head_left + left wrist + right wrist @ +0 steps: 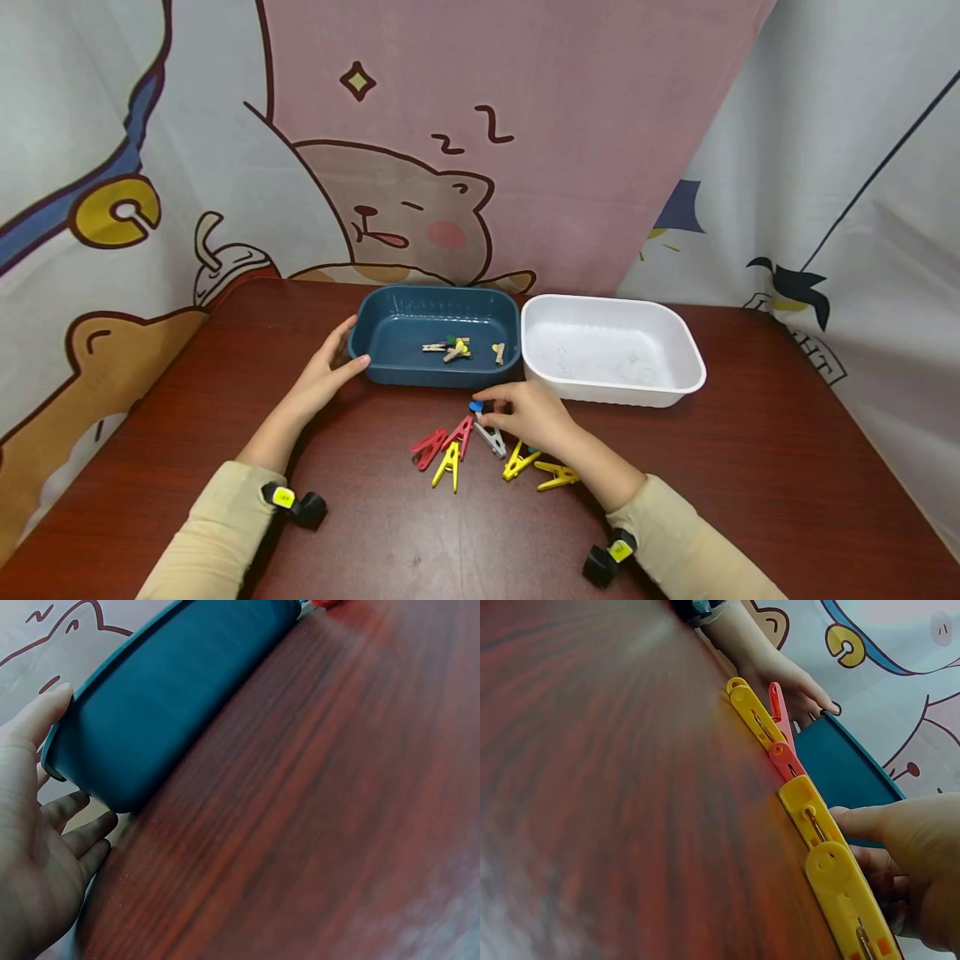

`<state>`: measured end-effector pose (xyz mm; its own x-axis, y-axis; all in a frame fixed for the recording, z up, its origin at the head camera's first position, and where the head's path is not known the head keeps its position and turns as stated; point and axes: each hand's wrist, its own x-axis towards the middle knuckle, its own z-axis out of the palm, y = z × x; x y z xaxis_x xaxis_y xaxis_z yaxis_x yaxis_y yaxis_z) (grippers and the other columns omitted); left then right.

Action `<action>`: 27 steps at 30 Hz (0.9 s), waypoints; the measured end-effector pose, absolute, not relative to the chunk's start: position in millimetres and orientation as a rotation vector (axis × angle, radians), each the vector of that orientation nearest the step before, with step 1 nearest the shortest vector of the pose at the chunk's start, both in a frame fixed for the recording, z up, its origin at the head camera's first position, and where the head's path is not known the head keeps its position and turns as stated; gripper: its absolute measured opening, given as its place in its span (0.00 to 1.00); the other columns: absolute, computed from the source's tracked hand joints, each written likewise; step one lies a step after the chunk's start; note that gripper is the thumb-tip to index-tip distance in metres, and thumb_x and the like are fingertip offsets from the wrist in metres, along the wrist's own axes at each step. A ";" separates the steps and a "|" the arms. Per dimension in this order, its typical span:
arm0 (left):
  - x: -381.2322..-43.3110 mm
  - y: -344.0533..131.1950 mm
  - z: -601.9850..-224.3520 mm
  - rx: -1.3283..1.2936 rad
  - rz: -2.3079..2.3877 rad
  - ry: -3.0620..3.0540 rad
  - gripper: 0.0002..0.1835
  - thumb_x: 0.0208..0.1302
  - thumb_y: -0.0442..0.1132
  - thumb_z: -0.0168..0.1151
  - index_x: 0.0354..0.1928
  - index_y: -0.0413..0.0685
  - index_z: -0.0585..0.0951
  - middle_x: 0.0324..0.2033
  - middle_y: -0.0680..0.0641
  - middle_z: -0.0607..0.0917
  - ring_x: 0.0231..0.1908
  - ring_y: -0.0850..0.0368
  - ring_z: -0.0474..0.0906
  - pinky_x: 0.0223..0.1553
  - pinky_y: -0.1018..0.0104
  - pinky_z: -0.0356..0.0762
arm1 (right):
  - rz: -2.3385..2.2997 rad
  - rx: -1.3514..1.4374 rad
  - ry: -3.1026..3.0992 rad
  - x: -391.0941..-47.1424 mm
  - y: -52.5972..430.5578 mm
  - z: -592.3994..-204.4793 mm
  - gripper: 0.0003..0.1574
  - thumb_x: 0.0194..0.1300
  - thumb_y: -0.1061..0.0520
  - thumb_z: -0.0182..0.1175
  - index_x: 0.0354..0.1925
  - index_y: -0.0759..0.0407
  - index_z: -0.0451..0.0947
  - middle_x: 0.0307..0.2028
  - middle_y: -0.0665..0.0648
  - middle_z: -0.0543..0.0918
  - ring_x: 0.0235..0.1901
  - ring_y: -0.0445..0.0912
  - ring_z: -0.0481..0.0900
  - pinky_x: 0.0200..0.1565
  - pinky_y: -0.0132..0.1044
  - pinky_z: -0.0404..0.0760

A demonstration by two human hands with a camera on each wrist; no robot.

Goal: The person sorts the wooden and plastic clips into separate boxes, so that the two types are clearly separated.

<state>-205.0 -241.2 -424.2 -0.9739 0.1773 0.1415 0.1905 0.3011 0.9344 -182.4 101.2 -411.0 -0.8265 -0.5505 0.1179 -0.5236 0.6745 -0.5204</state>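
Note:
My left hand (330, 371) holds the left end of a dark blue plastic tub (435, 377), its thumb at the rim and its fingers along the outer side. Inside the tub lie several small wooden clothespins (454, 353). Just in front of the tubs, my right hand (534, 414) pinches a small clothespin with a blue top (476, 407) between thumb and forefinger. A grey clothespin (492, 440) lies below these fingertips. Nearby on the table are red clothespins (428, 450) and yellow clothespins (556, 476). The right wrist view hides what the fingertips hold.
A white plastic tub (615, 393) stands directly right of the blue one. Both are at the back of the brown table (750, 467), in front of a printed cloth (570, 150). A green bit (533, 450) shows beside a yellow clothespin under the right hand.

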 end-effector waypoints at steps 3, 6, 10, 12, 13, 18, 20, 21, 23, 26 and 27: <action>-205.4 -241.0 -424.9 -0.354 -1.812 -2.526 0.40 0.68 0.39 0.58 0.76 0.52 0.48 0.71 0.39 0.55 0.68 0.40 0.54 0.63 0.40 0.52 | -0.822 -0.895 2.838 -182.3 100.2 -411.7 0.20 0.60 0.47 0.67 0.51 0.46 0.83 0.20 0.38 0.74 0.16 0.36 0.67 0.18 0.31 0.66; -204.6 -240.2 -422.7 -0.358 -1.812 -2.530 0.40 0.68 0.39 0.58 0.75 0.50 0.48 0.71 0.38 0.55 0.67 0.39 0.54 0.63 0.40 0.53 | -0.792 -0.883 2.845 -182.0 99.0 -411.5 0.20 0.60 0.47 0.67 0.51 0.45 0.83 0.20 0.39 0.74 0.16 0.36 0.67 0.17 0.32 0.66; -198.2 -235.5 -410.1 -0.370 -1.833 -2.525 0.40 0.68 0.36 0.58 0.75 0.43 0.47 0.70 0.34 0.55 0.67 0.36 0.55 0.62 0.39 0.53 | -0.762 -0.875 2.854 -181.6 97.9 -410.7 0.20 0.60 0.46 0.67 0.51 0.43 0.83 0.20 0.38 0.74 0.17 0.37 0.67 0.18 0.32 0.66; -194.1 -232.5 -402.8 -0.369 -1.838 -2.528 0.40 0.67 0.35 0.57 0.74 0.40 0.47 0.70 0.33 0.55 0.67 0.35 0.54 0.63 0.39 0.53 | -0.758 -0.878 2.851 -181.4 97.7 -410.5 0.20 0.60 0.47 0.67 0.51 0.44 0.83 0.20 0.38 0.74 0.18 0.36 0.68 0.19 0.32 0.66; -192.2 -231.2 -399.5 -0.368 -1.838 -2.534 0.40 0.68 0.34 0.57 0.74 0.39 0.47 0.70 0.32 0.54 0.67 0.35 0.54 0.63 0.40 0.53 | -0.760 -0.880 2.846 -181.5 97.7 -410.5 0.20 0.60 0.47 0.67 0.51 0.44 0.83 0.21 0.38 0.74 0.18 0.36 0.68 0.19 0.32 0.66; -187.8 -227.9 -392.6 -0.350 -1.826 -2.558 0.39 0.68 0.33 0.55 0.74 0.38 0.47 0.70 0.32 0.53 0.67 0.36 0.52 0.64 0.40 0.52 | -0.809 -0.891 2.791 -181.7 97.8 -411.3 0.21 0.60 0.47 0.67 0.52 0.46 0.82 0.21 0.39 0.74 0.19 0.36 0.69 0.20 0.32 0.68; -187.7 -227.9 -392.3 -0.349 -1.828 -2.558 0.39 0.68 0.34 0.55 0.74 0.38 0.47 0.70 0.32 0.53 0.68 0.36 0.52 0.64 0.40 0.51 | -0.828 -0.881 2.775 -181.9 97.8 -411.8 0.21 0.60 0.48 0.67 0.52 0.47 0.82 0.22 0.39 0.74 0.19 0.36 0.69 0.21 0.32 0.68; -187.8 -228.0 -392.4 -0.350 -1.829 -2.557 0.39 0.68 0.34 0.56 0.74 0.39 0.47 0.70 0.32 0.53 0.68 0.36 0.52 0.64 0.40 0.51 | -0.834 -0.873 2.773 -181.9 97.9 -411.9 0.20 0.60 0.48 0.67 0.51 0.47 0.82 0.21 0.39 0.74 0.19 0.36 0.69 0.21 0.32 0.68; -188.4 -228.5 -393.2 -0.357 -1.832 -2.552 0.39 0.68 0.34 0.56 0.74 0.39 0.47 0.70 0.32 0.53 0.67 0.35 0.52 0.63 0.40 0.51 | -0.846 -0.851 2.776 -181.7 97.8 -412.2 0.19 0.59 0.48 0.68 0.50 0.48 0.83 0.21 0.39 0.74 0.19 0.37 0.70 0.21 0.33 0.68; -189.2 -229.2 -394.4 -0.364 -1.834 -2.547 0.39 0.68 0.34 0.56 0.74 0.39 0.47 0.70 0.32 0.53 0.68 0.35 0.52 0.64 0.40 0.51 | -0.887 -0.816 2.773 -181.5 97.6 -412.7 0.17 0.58 0.49 0.69 0.47 0.48 0.82 0.21 0.40 0.74 0.18 0.37 0.70 0.21 0.33 0.69; -189.4 -229.3 -394.8 -0.365 -1.834 -2.547 0.39 0.68 0.34 0.56 0.74 0.39 0.47 0.70 0.32 0.53 0.68 0.35 0.52 0.63 0.40 0.51 | -0.904 -0.807 2.773 -181.3 97.5 -412.8 0.17 0.57 0.49 0.70 0.45 0.48 0.82 0.21 0.40 0.74 0.17 0.37 0.70 0.21 0.33 0.69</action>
